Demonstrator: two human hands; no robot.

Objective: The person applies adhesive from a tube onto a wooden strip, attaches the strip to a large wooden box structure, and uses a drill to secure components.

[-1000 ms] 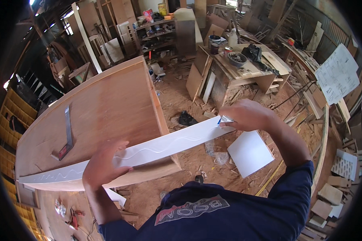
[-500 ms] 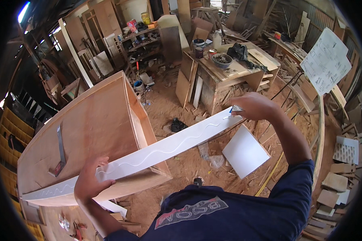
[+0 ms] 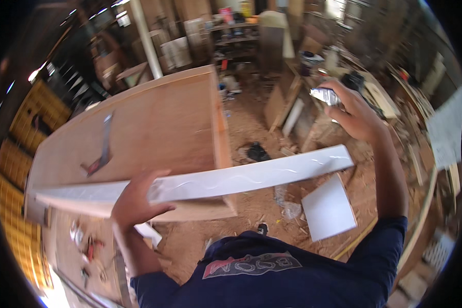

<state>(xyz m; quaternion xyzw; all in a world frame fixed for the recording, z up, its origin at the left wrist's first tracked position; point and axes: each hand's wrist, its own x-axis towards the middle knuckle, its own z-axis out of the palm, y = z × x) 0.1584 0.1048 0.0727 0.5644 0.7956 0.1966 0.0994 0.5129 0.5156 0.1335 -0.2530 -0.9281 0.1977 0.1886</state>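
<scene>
A long white strip lies across the near edge of a wooden cabinet carcass, its right end jutting past the cabinet. A wavy bead of glue runs along its upper face. My left hand clasps the strip across its width, thumb on the near side and fingers on the far side. Above and beyond the strip's right end, my right hand is closed round a small silver-white glue tube, apart from the strip. Motion blurs the tube somewhat.
A metal square rests on the cabinet panel. A white board lies on the littered floor beside clear plastic and a black bag. Behind stand a cluttered workbench and shelves. Pliers-like red-handled tools lie at lower left.
My right hand has lifted the glue tube off the strip's right end. My left hand still holds the strip. The whole view has swung, shifting the cabinet up and to the right.
</scene>
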